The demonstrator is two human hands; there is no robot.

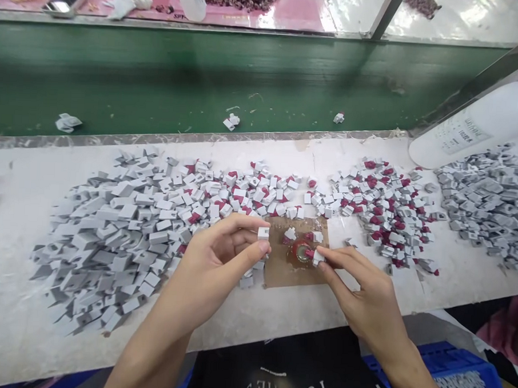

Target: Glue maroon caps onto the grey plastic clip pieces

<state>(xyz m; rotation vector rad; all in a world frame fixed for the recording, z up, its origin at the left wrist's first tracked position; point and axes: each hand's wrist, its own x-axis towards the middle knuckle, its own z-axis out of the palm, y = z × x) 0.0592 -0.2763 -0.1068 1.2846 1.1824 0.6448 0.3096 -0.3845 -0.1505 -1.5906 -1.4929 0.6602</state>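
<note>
Between the thumb and forefinger of my left hand [224, 264] is a small grey plastic block [263, 233] with a notch in its edge. My right hand [362, 284] pinches a small grey piece with a dark red part [318, 257], its red end pointing left over a small round dish with a red rim [301, 251]. That dish rests on a brown cardboard sheet [276, 275], with a few grey-and-red pieces beside it. Left of my left hand spreads a large pile of grey blocks [119, 239]. Pieces with red parts [378, 210] are heaped beyond my right hand.
A white bottle [472, 123] leans at the right beside another pile of grey parts [494, 198]. Behind the table runs a green conveyor belt [161, 75] with several stray pieces. A blue crate [470, 363] of grey parts stands below the table edge; part of another person shows at far right.
</note>
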